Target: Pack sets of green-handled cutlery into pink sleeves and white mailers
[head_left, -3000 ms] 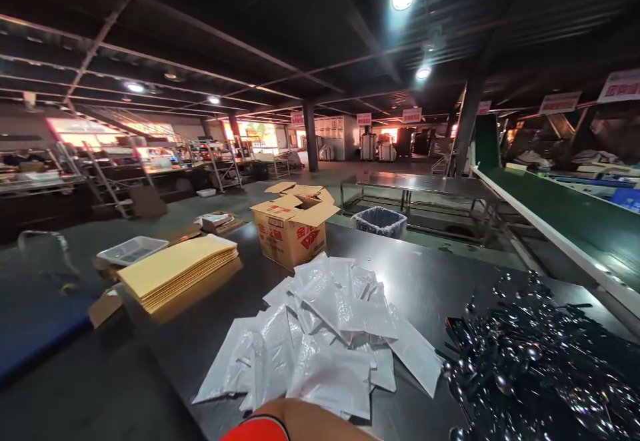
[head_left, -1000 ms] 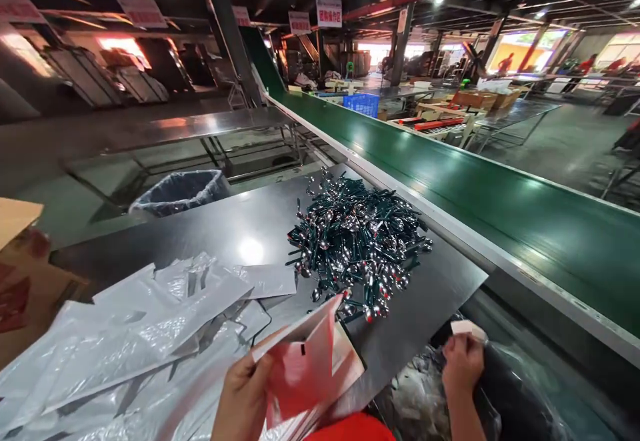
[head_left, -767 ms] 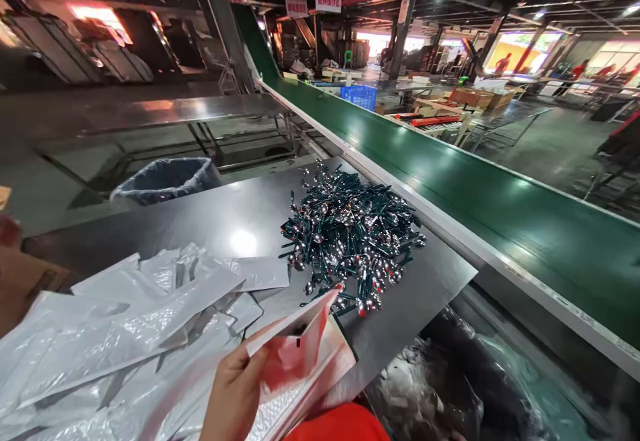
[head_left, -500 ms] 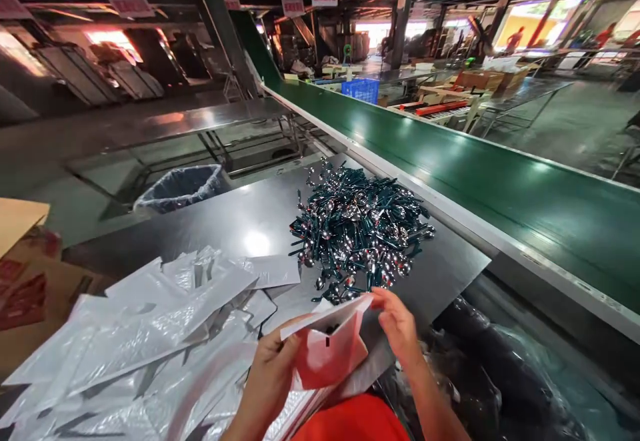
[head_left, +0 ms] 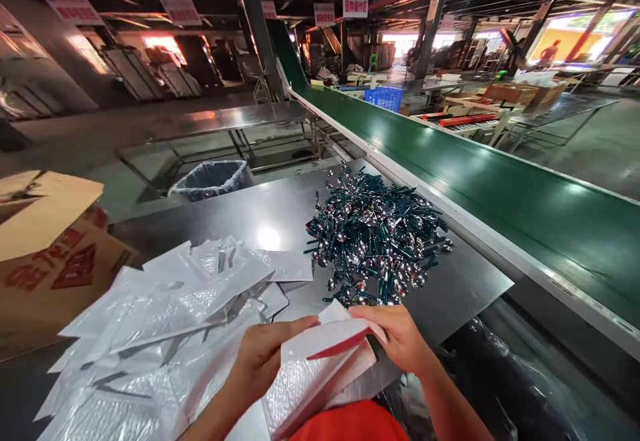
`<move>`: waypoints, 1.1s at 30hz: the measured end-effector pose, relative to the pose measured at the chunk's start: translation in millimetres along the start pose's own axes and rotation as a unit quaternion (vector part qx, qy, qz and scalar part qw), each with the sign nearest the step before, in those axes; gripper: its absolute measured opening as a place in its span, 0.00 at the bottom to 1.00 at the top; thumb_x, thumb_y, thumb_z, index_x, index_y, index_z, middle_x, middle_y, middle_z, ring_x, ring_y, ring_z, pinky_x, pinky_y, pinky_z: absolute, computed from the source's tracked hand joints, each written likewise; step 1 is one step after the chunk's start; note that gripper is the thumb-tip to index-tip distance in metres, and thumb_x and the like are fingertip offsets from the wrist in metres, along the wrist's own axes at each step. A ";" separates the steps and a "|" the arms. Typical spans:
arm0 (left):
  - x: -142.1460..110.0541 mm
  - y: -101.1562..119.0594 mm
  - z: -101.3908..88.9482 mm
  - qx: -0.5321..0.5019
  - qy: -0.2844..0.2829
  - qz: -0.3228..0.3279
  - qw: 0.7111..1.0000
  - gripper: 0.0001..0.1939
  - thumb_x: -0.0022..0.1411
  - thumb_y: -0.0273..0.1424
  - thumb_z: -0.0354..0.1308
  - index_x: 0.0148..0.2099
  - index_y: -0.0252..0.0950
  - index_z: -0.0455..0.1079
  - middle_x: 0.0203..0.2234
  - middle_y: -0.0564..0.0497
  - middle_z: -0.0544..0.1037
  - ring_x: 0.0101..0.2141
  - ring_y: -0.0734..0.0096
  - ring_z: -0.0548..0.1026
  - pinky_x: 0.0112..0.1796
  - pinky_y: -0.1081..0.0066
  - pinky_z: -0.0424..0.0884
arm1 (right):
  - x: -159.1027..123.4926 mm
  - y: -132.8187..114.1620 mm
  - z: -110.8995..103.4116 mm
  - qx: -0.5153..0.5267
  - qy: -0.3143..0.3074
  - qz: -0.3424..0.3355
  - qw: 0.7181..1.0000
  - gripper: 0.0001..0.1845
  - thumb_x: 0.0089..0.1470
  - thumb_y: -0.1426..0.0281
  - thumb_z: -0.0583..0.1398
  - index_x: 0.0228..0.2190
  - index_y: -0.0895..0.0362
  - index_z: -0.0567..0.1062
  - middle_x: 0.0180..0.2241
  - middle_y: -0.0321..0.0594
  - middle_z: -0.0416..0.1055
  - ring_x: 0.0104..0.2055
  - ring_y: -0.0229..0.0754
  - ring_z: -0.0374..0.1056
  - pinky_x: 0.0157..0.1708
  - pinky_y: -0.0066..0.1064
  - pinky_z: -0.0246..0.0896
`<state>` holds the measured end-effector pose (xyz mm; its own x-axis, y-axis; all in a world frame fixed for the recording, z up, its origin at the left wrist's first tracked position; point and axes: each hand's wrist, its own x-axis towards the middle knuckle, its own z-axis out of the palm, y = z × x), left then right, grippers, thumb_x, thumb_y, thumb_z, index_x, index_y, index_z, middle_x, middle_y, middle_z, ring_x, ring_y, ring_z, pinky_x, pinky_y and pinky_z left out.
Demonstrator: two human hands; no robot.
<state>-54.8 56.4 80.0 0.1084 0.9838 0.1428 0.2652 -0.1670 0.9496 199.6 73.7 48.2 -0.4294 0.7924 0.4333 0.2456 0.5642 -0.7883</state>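
Observation:
A white padded envelope [head_left: 305, 377] is tilted up near my body, its flap folded over toward me and the flap's underside in red shadow. My left hand [head_left: 265, 354] grips its left side, the thumb lying along the upper edge. At the right end of the flap, my right hand [head_left: 400, 334] pinches the fold between thumb and fingers. What the envelope contains is hidden. Just beyond it lies a heap of spoons [head_left: 375, 227] with dark green handles and shiny metal bowls. Loose white padded envelopes [head_left: 165, 307] are piled on the left.
Everything lies on a metal table [head_left: 470, 277]. A green conveyor belt [head_left: 450, 161] runs along its far right side. Left stands an open cardboard box [head_left: 60, 281], and past the table a lined bin [head_left: 210, 184]. Dark plastic bags [head_left: 475, 374] lie low on the right.
The envelope's mouth was open toward me; its flap is now folded down over it. My right hand has closed onto the flap. The view has turned left.

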 end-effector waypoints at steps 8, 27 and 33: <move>6.8 22.2 -24.8 -0.034 -0.202 0.142 0.968 0.15 0.65 0.37 0.53 0.42 0.44 0.82 0.27 0.43 0.84 0.24 0.61 0.80 0.26 0.70 0.73 | 6.7 -9.1 -8.4 0.148 -0.031 -0.066 0.986 0.23 0.65 0.61 0.50 0.33 0.55 0.83 0.28 0.42 0.79 0.31 0.41 0.75 0.33 0.30 0.68; 4.1 12.0 13.4 0.075 0.031 0.015 0.997 0.16 0.48 0.34 0.68 0.42 0.41 0.78 0.32 0.49 0.84 0.32 0.63 0.81 0.24 0.75 0.73 | -2.9 -5.2 43.4 0.032 0.210 0.035 0.977 0.05 0.53 0.69 0.65 0.29 0.54 0.74 0.25 0.34 0.74 0.27 0.37 0.71 0.28 0.25 0.65; 0.9 -2.2 16.9 0.088 -0.032 -0.022 0.995 0.07 0.50 0.37 0.65 0.33 0.47 0.82 0.27 0.50 0.84 0.25 0.60 0.81 0.28 0.68 0.77 | -8.7 -3.5 35.0 0.047 0.137 0.089 0.985 0.11 0.53 0.62 0.66 0.37 0.54 0.79 0.29 0.36 0.80 0.29 0.38 0.75 0.32 0.25 0.69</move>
<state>-39.1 56.5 73.3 0.1518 0.9852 0.0794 0.4341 -0.1386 0.8901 172.0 56.7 31.9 -0.1329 0.9174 0.3750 0.2083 0.3958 -0.8944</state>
